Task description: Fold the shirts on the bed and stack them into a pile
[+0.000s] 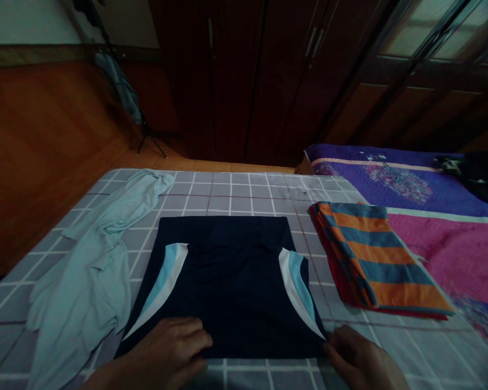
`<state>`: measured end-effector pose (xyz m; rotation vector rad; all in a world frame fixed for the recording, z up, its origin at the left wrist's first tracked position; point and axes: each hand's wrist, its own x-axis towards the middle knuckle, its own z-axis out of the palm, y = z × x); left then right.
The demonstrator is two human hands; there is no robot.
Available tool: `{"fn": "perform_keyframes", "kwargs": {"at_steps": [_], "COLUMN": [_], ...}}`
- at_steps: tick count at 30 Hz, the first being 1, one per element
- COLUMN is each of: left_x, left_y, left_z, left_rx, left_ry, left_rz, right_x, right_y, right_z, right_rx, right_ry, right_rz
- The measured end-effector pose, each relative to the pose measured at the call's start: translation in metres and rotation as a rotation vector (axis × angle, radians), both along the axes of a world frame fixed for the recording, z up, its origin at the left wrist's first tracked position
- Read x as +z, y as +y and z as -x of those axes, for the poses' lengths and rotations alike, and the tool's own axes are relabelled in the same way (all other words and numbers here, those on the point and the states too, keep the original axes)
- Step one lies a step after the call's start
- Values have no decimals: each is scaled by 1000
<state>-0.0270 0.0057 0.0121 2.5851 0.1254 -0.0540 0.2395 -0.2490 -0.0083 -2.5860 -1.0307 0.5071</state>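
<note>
A navy blue shirt [236,287] lies folded in front of me, with curved white and light blue stripes at both sides. My left hand [174,346] rests on its near left part, fingers loosely bent over the cloth and the thumb apart from them. At the near right corner, my right hand [361,357] pinches the shirt's edge between thumb and fingers. Left of the shirt is a crumpled pale grey-green garment [93,260], touched by neither hand. To the right sits a stack of folded clothes, an orange and blue-grey striped one [378,254] on top of a red one [341,287].
A grey checked sheet [248,189] covers the surface under the clothes. Beyond it on the right is a purple and pink bedspread [451,238] with a dark bundle [486,176] on it. A dark wardrobe [244,81] and a stand with hanging cloth [122,89] are behind.
</note>
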Motion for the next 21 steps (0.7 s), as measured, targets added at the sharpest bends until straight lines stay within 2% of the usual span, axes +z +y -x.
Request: {"fn": "perform_keyframes", "kwargs": {"at_steps": [3,6,8,10,13,15,17,19,21], "left_x": [1,-9,-19,-31,-43,-45,-43,-37,-33], "left_y": [39,83,107,124,139,143,142,137,131], "left_z": [2,-8,-17,-24,-26,-22,-19,-21,-26], "left_rx": [244,499,572,611,709,798,833,772,651], "left_ry": [-93,-151,-192,-238,-297,-320,-327,-318,-291], "left_rz": [-34,-151,-217,-231,-206,-213,-217,-195,-178], "right_x": [13,23,20,7,-22,-39,-49,-52,-50], "right_y": [16,56,88,116,140,143,142,140,140], "right_z": [-12,-23,-26,-26,-25,-25,-27,-29,-32], "right_rx": [-6,119,242,356,462,459,436,424,428], "right_ry": [-111,-241,-327,-423,-542,-581,-591,-589,-569], "right_rz": [-71,-181,-276,-325,-283,-238,-217,-221,-234]}}
